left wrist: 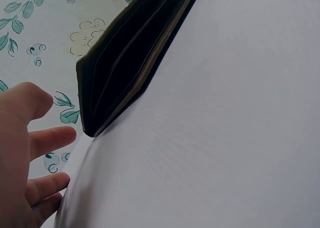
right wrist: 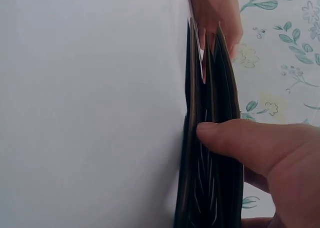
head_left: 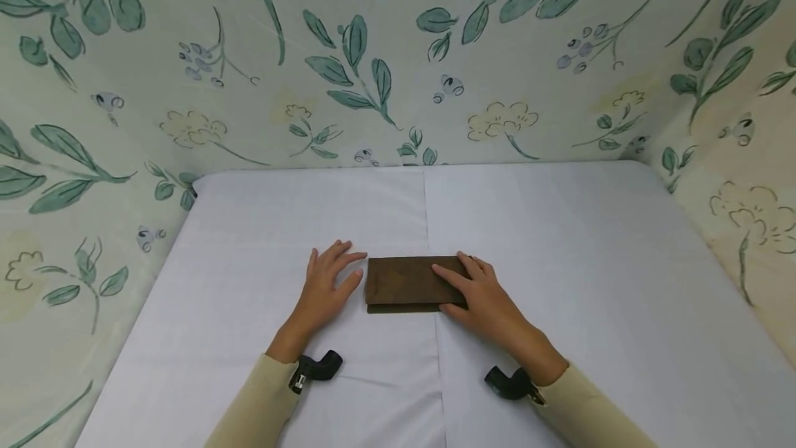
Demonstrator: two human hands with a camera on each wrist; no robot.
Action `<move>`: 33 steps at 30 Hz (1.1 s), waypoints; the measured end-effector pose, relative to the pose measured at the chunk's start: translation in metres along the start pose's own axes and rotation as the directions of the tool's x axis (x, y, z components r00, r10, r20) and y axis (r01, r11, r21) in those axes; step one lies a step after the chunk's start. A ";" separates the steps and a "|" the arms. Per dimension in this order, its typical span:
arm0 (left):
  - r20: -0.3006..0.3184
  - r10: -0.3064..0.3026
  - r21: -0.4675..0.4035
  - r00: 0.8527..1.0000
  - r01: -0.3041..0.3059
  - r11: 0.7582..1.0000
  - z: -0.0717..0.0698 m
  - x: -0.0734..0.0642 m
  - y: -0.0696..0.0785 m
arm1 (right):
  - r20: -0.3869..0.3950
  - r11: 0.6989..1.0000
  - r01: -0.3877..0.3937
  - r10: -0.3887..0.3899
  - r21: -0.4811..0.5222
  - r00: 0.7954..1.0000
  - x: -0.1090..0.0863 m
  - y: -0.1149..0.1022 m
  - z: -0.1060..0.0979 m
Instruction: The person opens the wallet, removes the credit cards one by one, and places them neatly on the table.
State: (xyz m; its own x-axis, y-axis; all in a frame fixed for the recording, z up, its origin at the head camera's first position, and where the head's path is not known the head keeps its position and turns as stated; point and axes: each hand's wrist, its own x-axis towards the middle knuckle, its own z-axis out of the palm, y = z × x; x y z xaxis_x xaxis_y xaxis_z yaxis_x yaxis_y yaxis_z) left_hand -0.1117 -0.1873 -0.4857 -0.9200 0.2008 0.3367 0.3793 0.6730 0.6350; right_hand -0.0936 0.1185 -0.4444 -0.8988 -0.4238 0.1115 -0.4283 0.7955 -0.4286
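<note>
A long brown wallet (head_left: 401, 281) lies flat on the white-covered table, its layered edge toward me. At its right end my right hand (head_left: 488, 301) holds it, fingers over the top cover and thumb at the near edge. The right wrist view shows that thumb (right wrist: 230, 138) against the wallet's thin layers (right wrist: 192, 173). Just off the left end is my left hand (head_left: 325, 289), fingers spread and apart from the wallet. In the left wrist view, dark pockets (left wrist: 122, 58) show between the wallet's covers, with the left fingers (left wrist: 52, 140) beside its corner.
White cloth (head_left: 249, 227) covers the table, with a seam running down its middle. Leaf-and-flower fabric (head_left: 373, 54) stands behind the table and along both sides. A black wrist camera (head_left: 320, 366) sits on the left wrist, another black camera (head_left: 510, 384) on the right.
</note>
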 end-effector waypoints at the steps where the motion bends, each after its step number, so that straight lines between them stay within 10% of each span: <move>1: 0.000 0.003 0.003 1.000 -0.003 1.000 0.000 0.001 0.000 | -0.004 1.000 0.002 -0.002 -0.001 1.000 0.000 -0.002 0.000; 15: -0.027 0.049 0.061 0.998 -0.047 0.997 -0.002 0.003 -0.001 | 0.017 1.000 0.002 -0.001 -0.024 1.000 0.003 -0.019 -0.002; 33: -0.021 0.052 0.061 0.998 -0.051 0.997 0.001 0.002 -0.003 | 0.105 0.963 0.230 -0.245 0.141 0.964 0.004 0.028 -0.022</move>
State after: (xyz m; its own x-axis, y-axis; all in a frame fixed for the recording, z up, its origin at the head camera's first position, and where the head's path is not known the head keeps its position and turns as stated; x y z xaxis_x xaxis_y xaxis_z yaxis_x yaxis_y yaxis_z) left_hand -0.1152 -0.1877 -0.4877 -0.8968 0.2208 0.3834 0.4186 0.7038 0.5739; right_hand -0.1113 0.1487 -0.4360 -0.7513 -0.6492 0.1185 -0.6059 0.6074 -0.5138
